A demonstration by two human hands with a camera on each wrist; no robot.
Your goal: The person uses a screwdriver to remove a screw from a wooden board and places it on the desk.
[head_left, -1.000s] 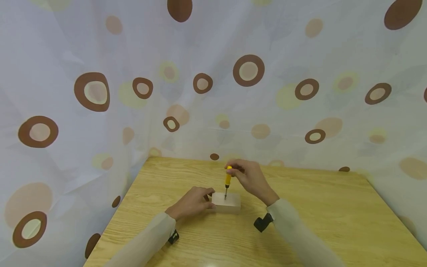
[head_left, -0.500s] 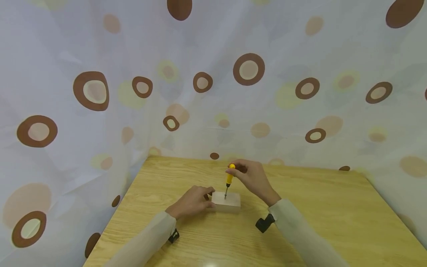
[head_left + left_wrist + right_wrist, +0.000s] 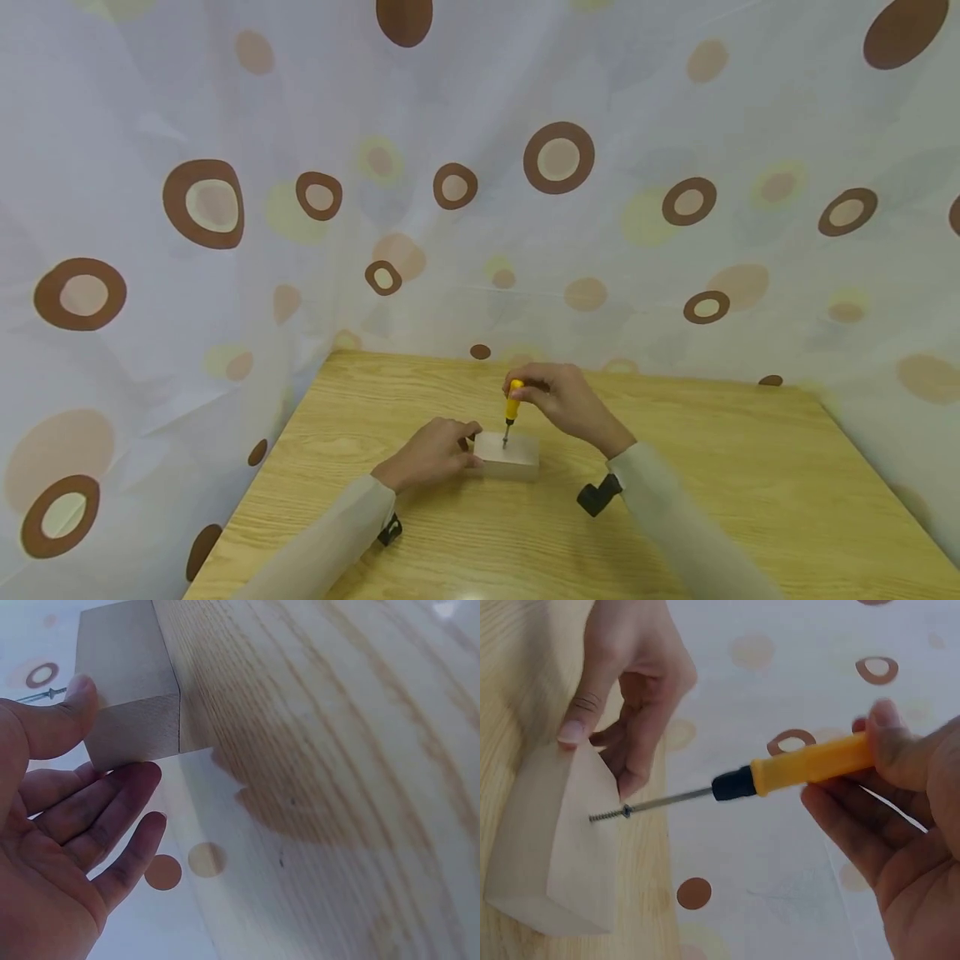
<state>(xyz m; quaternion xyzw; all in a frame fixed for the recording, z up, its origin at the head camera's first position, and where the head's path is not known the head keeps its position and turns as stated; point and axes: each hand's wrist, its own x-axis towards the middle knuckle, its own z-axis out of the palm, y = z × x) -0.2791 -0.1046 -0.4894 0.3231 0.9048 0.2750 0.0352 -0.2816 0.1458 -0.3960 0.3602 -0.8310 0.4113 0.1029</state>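
Observation:
A pale wooden block lies on the table, its left end gripped between the thumb and fingers of my left hand. From its top face a threaded screw stands up, much of the thread showing. My right hand pinches the yellow handle of a screwdriver near its end. The screwdriver's black collar and thin metal shaft point down, with the tip at the screw's head. In the left wrist view my thumb lies along one face of the block and the fingertips touch its underside edge.
The wood-grain table stretches away on both sides of the block. A white curtain with brown and yellow spots hangs behind and to the left. Black wrist cameras sit under both sleeves.
The screwdriver's handle end tipped right, then came back left and slightly lower. My right hand shifted with it, its fingers moving around the handle. The left hand and block stayed put.

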